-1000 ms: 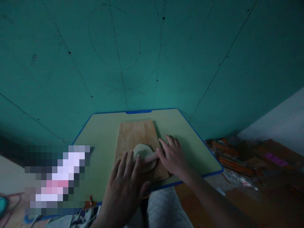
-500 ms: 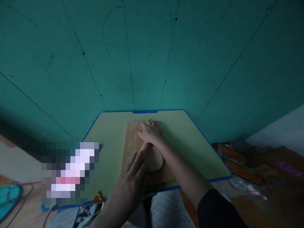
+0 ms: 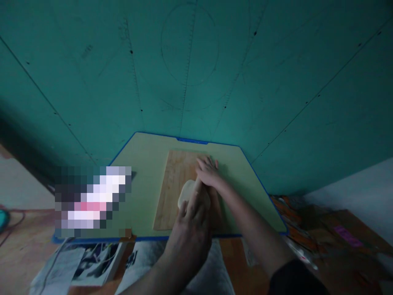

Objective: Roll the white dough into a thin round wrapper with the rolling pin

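A pale, flattened piece of dough (image 3: 185,197) lies on a wooden board (image 3: 167,209). Across the dough runs a slim wooden rolling pin (image 3: 197,190), slanting from near left to far right. Its near end is under my left hand (image 3: 190,231), whose fingers close over it and cover part of the dough. At the far end my right hand (image 3: 209,171) is closed on the pin, near the board's right edge. Both palms hide most of the pin.
The board rests on a small pale table (image 3: 141,164) with a blue rim. A blurred-out bright device (image 3: 101,192) stands at its left. A green wall (image 3: 202,82) rises behind. Cardboard (image 3: 346,229) lies on the right, and my legs are below the table.
The rolling pin has shifted right over the dough with both hands, baring the dough's left side. My left fingers, stretched before, now look more curled. The camera view has turned slightly.
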A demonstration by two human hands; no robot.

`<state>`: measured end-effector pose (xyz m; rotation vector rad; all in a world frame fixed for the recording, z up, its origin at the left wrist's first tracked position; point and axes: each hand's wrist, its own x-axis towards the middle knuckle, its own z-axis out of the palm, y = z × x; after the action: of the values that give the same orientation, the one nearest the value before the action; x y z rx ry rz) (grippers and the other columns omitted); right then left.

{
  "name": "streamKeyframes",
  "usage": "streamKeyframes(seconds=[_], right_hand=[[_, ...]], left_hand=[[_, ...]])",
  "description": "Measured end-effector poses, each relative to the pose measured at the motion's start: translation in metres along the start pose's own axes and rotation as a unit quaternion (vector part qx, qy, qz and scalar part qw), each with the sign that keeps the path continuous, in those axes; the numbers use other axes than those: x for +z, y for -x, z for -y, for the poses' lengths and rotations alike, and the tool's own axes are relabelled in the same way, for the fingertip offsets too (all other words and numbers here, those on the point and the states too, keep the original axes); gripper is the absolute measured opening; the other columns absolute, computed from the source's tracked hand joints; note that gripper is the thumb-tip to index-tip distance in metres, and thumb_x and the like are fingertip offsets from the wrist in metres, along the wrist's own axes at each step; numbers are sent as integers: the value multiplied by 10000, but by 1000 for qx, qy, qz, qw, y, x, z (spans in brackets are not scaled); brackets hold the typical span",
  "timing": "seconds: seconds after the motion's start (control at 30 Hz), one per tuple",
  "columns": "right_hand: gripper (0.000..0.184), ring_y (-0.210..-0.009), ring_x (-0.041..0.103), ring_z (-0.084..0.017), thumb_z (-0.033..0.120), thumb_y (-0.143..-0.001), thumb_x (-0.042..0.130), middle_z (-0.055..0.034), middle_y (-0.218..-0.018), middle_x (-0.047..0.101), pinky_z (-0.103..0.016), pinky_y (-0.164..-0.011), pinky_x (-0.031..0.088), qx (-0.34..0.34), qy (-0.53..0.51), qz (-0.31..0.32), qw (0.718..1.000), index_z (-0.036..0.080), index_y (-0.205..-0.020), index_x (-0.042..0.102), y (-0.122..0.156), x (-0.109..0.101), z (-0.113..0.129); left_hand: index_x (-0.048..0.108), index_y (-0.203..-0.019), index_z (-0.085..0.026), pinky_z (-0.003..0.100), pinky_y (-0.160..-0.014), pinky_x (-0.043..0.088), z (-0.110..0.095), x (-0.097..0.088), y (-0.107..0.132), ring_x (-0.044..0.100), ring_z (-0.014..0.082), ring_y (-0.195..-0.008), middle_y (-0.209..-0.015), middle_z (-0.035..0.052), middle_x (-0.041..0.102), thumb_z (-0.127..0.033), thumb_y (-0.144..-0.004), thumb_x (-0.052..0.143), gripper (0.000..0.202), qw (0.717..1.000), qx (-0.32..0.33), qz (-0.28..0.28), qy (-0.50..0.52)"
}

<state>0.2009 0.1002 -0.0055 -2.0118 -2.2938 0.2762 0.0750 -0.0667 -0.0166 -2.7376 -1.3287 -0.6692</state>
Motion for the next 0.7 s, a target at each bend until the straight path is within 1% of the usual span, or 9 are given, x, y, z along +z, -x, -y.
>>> streamKeyframes(seconds=[0.07,0.13,0.23,0.3,0.4,0.5,0.57,0.63,0.7], right_hand=[[528,-1529,244,-321,346,-979,401,-139,-1641,330,-567,-1227,134,-32,3,3,999,206,-1480,494,-12,0,26],[499,-1521,256,-331,371,-987,393,-135,-1633,349,-568,-1225,140,-72,-4,5,997,202,-1429,551,-22,2,53],[443,-1495,307,-310,361,-995,373,-118,-1556,473,-587,-1217,149,-113,-14,-22,993,219,-1331,625,-29,6,81],[412,-1471,347,-295,356,-989,397,-103,-1512,525,-578,-1217,157,-121,-20,-43,992,235,-1295,644,-30,9,85],[445,-1481,331,-303,368,-959,473,-110,-1551,478,-531,-1217,191,-113,-33,-39,992,228,-1357,614,-28,9,69],[516,-1516,281,-279,341,-951,490,-96,-1642,341,-469,-1219,213,-74,-60,-5,995,243,-1456,533,-17,6,35],[544,-1531,253,-247,312,-984,415,-86,-1661,302,-466,-1226,202,-41,-67,14,997,246,-1523,443,-5,3,11],[564,-1540,232,-232,293,-1022,291,-95,-1657,309,-492,-1230,188,-18,-58,25,998,214,-1578,334,8,0,-8],[578,-1546,216,-244,290,-1040,197,-114,-1659,294,-527,-1230,170,-7,-42,31,999,181,-1605,256,17,-2,-20]], left_hand=[[601,-1340,-100,555,-1094,488,17,3,9,257,381,-1520,-1541,204,470,-142,-889,500,464,1000,-1,-9,-3],[599,-1326,-102,515,-1078,517,36,4,20,340,365,-1488,-1554,202,453,-137,-917,487,426,999,0,-36,-13],[468,-1451,-68,520,-1062,534,60,1,35,400,348,-1458,-1523,219,487,-181,-969,455,495,997,10,-77,-28],[413,-1486,-50,517,-1066,534,65,-4,38,384,341,-1469,-1535,235,464,-177,-973,447,530,997,20,-76,-16],[531,-1391,-70,518,-1100,509,54,-11,26,297,340,-1513,-1554,226,440,-100,-931,441,470,997,38,-55,26],[623,-1288,-99,562,-1169,429,30,-12,5,239,350,-1533,-1501,187,516,-87,-881,483,430,995,71,-28,67],[642,-1266,-97,565,-1202,380,12,-8,-7,354,351,-1485,-1425,182,588,-136,-873,529,411,993,90,-19,78],[670,-1226,-82,536,-1202,382,-3,-2,-14,485,352,-1393,-1354,195,637,-206,-877,574,383,992,102,-16,69],[694,-1193,-61,515,-1187,396,-13,5,-18,531,368,-1347,-1337,217,645,-273,-885,603,384,993,105,-15,43]])
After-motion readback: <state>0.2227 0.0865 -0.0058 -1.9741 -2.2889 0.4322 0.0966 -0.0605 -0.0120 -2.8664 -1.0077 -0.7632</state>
